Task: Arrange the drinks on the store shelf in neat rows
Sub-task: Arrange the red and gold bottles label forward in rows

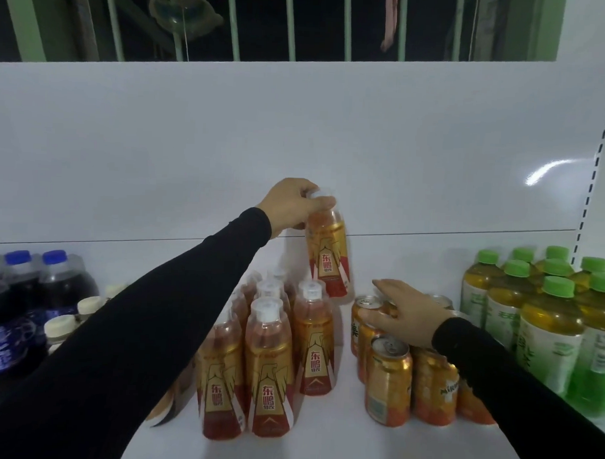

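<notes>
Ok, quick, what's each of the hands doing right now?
Left hand: gripping the cap end of a gold-and-red bottle, tilted.
Right hand: open, fingers resting on the orange cans, holding nothing.

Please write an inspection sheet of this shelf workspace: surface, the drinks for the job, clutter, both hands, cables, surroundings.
Surface: white shelf, bare at front centre.
Job's things: gold-red bottle held tilted behind the gold-red bottle group; orange cans right of them; green-capped bottles far right; blue-capped dark bottles far left.
Clutter: small cream-capped bottles, partly hidden by the sleeve.
Hands: left hand grips the bottle's top; right hand rests on the cans.
Cables: nothing seen.
Surroundings: white back panel; green window bars above.
</notes>
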`<action>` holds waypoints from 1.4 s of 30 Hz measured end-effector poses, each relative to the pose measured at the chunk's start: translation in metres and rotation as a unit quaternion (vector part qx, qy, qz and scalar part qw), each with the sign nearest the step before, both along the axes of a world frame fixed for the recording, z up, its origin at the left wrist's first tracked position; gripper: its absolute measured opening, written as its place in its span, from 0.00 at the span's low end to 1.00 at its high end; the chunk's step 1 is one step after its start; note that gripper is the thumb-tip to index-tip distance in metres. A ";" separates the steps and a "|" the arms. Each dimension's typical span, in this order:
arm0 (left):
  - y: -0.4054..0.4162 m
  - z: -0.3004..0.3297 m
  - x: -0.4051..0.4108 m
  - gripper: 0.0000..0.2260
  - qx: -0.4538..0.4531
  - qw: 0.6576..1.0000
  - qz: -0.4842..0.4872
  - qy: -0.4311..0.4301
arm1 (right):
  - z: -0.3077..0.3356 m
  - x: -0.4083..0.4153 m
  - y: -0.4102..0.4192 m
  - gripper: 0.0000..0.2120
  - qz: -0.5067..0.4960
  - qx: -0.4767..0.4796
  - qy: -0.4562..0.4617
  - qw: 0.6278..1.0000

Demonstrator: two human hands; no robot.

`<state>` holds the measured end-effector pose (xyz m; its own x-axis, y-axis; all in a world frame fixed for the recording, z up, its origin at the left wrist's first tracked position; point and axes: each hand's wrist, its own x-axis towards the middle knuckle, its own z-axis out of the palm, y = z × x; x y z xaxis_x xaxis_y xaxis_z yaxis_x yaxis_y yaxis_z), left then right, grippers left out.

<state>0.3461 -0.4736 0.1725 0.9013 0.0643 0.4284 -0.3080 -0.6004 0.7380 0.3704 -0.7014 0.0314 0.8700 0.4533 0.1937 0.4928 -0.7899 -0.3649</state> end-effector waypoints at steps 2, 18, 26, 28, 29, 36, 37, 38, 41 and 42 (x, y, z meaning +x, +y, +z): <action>0.004 -0.007 0.011 0.19 0.019 0.999 0.006 0.025 | -0.004 0.005 -0.003 0.41 0.003 -0.045 0.025 0.999; 0.005 -0.070 0.033 0.24 0.240 0.962 0.055 0.121 | -0.023 0.022 -0.006 0.42 0.043 -0.095 0.021 0.994; 0.007 -0.071 0.039 0.17 0.304 0.937 0.070 0.157 | -0.025 0.025 -0.007 0.49 0.047 -0.088 0.023 0.995; 0.005 -0.069 0.040 0.17 0.314 0.932 0.077 0.160 | -0.026 0.026 -0.008 0.52 0.047 -0.083 0.023 0.995; 0.004 -0.069 0.040 0.17 0.320 0.930 0.079 0.162 | -0.025 0.026 -0.007 0.50 0.045 -0.081 0.022 0.995; -0.004 -0.051 0.019 0.22 0.376 0.913 0.082 0.137 | -0.021 0.018 -0.006 0.38 0.042 -0.049 0.013 0.998; -0.005 -0.048 0.013 0.22 0.371 0.917 0.087 0.116 | -0.020 0.017 -0.006 0.37 0.036 -0.037 0.006 0.999; -0.008 -0.045 0.005 0.22 0.358 0.925 0.089 0.091 | -0.020 0.015 -0.005 0.35 0.031 -0.027 -0.005 0.999; -0.018 -0.043 -0.025 0.21 0.297 0.951 0.088 0.000 | -0.016 0.008 -0.006 0.31 0.020 0.020 -0.061 0.998; -0.022 -0.045 -0.036 0.21 0.279 0.956 0.087 -0.027 | -0.014 0.006 -0.007 0.30 0.022 0.043 -0.081 0.996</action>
<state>0.3099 -0.4956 0.1272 0.8736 -0.0402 0.4850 -0.1953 -0.9417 0.2738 0.3763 -0.7083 0.0169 0.8039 0.4656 0.3700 0.5838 -0.7363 -0.3421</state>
